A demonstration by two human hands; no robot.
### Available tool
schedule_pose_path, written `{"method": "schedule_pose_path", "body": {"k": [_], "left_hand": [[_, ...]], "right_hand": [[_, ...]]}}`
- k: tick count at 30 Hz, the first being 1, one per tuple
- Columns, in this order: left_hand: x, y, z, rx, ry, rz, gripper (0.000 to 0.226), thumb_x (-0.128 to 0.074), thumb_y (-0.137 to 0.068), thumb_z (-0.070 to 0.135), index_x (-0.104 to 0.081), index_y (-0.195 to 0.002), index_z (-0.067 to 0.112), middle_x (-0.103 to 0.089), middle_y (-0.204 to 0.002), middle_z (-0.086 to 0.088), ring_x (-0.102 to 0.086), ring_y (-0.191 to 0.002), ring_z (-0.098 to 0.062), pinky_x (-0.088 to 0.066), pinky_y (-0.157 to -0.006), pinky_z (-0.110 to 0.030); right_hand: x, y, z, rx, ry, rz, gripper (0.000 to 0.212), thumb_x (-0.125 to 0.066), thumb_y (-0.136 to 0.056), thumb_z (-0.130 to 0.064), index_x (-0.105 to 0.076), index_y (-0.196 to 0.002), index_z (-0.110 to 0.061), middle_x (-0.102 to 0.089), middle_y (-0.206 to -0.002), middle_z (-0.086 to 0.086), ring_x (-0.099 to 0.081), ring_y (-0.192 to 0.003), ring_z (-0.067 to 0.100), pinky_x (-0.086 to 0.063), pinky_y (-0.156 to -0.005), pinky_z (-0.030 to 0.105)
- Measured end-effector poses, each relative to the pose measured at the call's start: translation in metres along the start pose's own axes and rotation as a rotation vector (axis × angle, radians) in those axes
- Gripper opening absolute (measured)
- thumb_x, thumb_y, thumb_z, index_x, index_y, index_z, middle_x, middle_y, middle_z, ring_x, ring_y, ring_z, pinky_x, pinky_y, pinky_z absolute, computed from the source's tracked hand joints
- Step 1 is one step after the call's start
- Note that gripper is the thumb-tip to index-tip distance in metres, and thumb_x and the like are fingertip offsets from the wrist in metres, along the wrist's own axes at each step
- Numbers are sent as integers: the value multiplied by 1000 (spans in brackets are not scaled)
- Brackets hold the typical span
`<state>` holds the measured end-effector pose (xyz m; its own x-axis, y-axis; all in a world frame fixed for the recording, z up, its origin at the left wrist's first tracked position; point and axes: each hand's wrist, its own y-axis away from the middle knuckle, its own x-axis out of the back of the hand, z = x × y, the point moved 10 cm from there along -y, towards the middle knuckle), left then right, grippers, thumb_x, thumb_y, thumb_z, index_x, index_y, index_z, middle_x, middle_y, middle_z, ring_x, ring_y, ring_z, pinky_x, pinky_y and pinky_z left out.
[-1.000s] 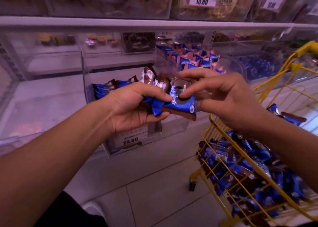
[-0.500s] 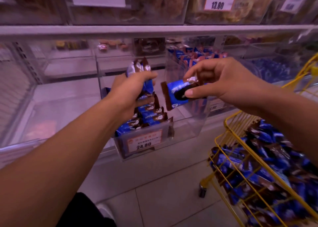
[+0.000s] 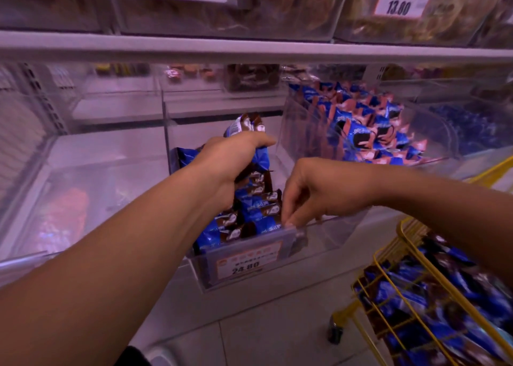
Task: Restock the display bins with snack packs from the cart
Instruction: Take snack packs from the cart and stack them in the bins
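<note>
A clear display bin with a 24.80 price label holds a standing row of blue-and-brown snack packs. My left hand grips a bundle of the same packs above the back of that row. At the bin's front right corner my right hand points its fingers down and pinches the top of one snack pack, which shows dark through the front wall. The yellow wire cart at the lower right is full of blue packs.
To the right stands a neighbouring clear bin with blue-and-pink packs. Another clear bin sits to the left. A shelf edge runs overhead, with more bins and a 13.80 label. Tiled floor lies below.
My right hand has carried its single pack down from chest height into the bin's front corner. My left hand has stayed above the row with its bundle. The view has moved closer.
</note>
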<state>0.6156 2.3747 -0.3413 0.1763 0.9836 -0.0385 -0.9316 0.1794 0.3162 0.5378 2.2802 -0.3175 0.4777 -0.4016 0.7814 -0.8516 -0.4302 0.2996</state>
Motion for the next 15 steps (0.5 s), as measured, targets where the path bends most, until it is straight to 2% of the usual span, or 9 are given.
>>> {"method": "schedule_pose_path", "body": {"k": [2,3,5,7,9,10,12,13,15], "left_hand": [[-1,-1,-3,6,-24,-4,57,-84,-65,41,-61,-113,19,-72,-93,-5,-69,-83,-20,-56,-63,-32],[-1,-1,-4,9,-28,-6,59,-84,-66,41,-60,-116,19,-72,-96,-6,-69,-85,-22,-58,-69,-35],[-2,-1,-5,19,-4,-21,59,-84,-70,40,-60,-119,16,-72,-98,-9,-70,-86,-24,-59,-74,-38],[-6,3,-5,43,46,-64,49,-82,-74,36,-63,-114,13,-73,-93,-10,-71,-82,-22,-58,-67,-34],[-18,11,-7,111,76,-173,37,-80,-78,34,-66,-106,13,-72,-87,-8,-68,-77,-20,-56,-64,-33],[-26,18,-10,158,82,-252,33,-79,-78,32,-66,-103,14,-70,-86,-7,-66,-77,-19,-57,-68,-37],[-38,33,-11,227,90,-423,32,-81,-70,28,-68,-97,15,-68,-88,-8,-66,-82,-21,-58,-78,-51],[-46,42,-10,248,105,-511,33,-82,-64,24,-72,-94,13,-69,-91,-9,-67,-87,-23,-57,-80,-57],[-61,59,-5,253,115,-661,27,-82,-58,15,-78,-84,8,-73,-91,-11,-68,-92,-26,-60,-75,-51]], "right_hand": [[-2,-6,2,-20,58,24,6,-82,-76,-7,-78,-80,-10,-64,-56,-17,-56,-53,-5,-42,-57,10],[-1,-8,3,-34,111,48,11,-83,-74,-8,-75,-73,-14,-58,-48,-20,-53,-49,-5,-38,-53,8],[1,-12,3,-62,221,79,26,-85,-71,-13,-63,-62,-24,-51,-41,-21,-51,-46,-5,-35,-50,9],[6,-8,0,-91,279,61,30,-88,-69,-20,-59,-60,-24,-52,-43,-15,-50,-46,-4,-35,-49,10],[33,3,-2,-112,216,131,29,-91,-65,-26,-63,-69,-19,-58,-55,-9,-51,-48,-3,-38,-48,11],[57,12,-5,-106,164,242,33,-91,-62,-26,-64,-78,-17,-63,-65,-5,-54,-52,-2,-41,-49,13],[99,31,-22,5,147,435,55,-92,-58,-22,-63,-105,-16,-67,-95,-4,-61,-72,-4,-49,-61,15],[107,37,-35,83,179,439,68,-92,-60,-18,-59,-120,-17,-64,-111,-10,-61,-88,-9,-49,-71,12],[97,37,-55,185,214,293,82,-89,-67,-9,-49,-137,-22,-56,-123,-29,-56,-109,-12,-49,-86,11]]}}
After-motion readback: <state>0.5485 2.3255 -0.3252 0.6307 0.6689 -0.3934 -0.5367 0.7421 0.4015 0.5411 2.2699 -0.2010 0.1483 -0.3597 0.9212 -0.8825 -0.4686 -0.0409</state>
